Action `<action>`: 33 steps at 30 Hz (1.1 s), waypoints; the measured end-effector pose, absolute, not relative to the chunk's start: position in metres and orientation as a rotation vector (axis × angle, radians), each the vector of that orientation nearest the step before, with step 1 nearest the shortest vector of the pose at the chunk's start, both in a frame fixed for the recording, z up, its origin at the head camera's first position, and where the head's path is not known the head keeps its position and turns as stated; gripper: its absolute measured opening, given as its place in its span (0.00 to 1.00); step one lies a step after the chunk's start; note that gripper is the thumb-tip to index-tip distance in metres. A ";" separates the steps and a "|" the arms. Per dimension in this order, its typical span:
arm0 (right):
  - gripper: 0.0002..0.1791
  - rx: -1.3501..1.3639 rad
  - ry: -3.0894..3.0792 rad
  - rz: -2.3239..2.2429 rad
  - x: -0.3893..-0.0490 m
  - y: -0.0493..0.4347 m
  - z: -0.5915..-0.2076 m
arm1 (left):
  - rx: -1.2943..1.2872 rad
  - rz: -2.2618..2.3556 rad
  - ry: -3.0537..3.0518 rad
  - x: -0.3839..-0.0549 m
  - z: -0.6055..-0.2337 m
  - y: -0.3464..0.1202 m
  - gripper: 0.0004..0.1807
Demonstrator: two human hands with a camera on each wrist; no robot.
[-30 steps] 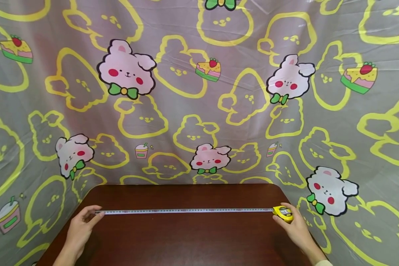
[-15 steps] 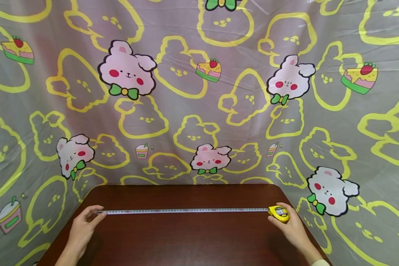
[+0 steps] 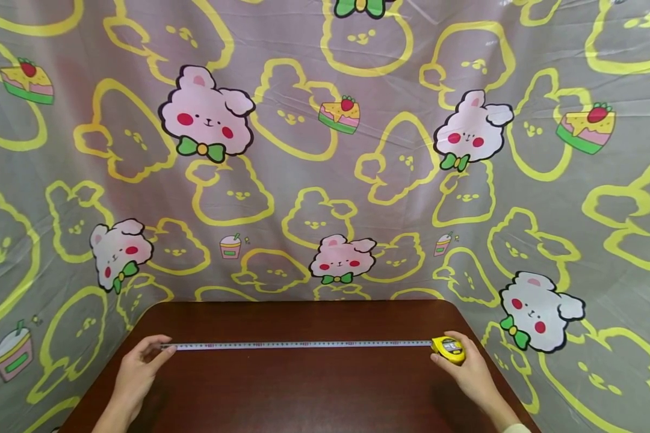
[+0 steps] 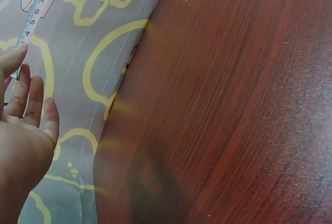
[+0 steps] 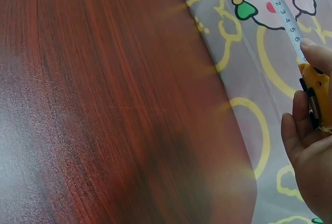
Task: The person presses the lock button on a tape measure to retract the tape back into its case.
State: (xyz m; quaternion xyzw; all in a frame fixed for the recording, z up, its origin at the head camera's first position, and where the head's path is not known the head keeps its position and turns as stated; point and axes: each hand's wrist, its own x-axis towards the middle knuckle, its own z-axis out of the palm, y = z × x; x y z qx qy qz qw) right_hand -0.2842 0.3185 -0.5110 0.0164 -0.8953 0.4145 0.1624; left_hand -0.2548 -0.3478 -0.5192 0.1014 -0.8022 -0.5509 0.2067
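Note:
A yellow tape measure (image 3: 449,349) is gripped in my right hand (image 3: 473,370), at the right of the head view. Its white blade (image 3: 303,345) stretches straight across to the left, above the table. My left hand (image 3: 135,373) pinches the blade's free end between thumb and forefinger. In the left wrist view the thumb and forefinger of the left hand (image 4: 26,136) meet at the low numbers, the other fingers loosely bent. The right wrist view shows the right hand (image 5: 314,167) around the yellow case (image 5: 317,86), with the thumb at the blade's mouth.
A dark red-brown wooden table (image 3: 303,391) with rounded far corners lies below both hands. A grey curtain (image 3: 298,174) printed with yellow outlines and white rabbits hangs behind it and along both sides.
The right hand has moved left with the tape measure case, and the left hand slightly right. The stretched-out blade between them is shorter.

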 end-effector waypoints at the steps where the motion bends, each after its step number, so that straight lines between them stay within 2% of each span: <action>1: 0.36 0.050 -2.551 1.176 -0.284 0.318 -0.511 | 0.282 -1.531 -2.235 -0.255 -0.519 -0.347 0.24; 33: 0.38 0.095 -2.506 1.139 -0.289 0.294 -0.513 | 0.168 -1.546 -2.222 -0.263 -0.524 -0.328 0.19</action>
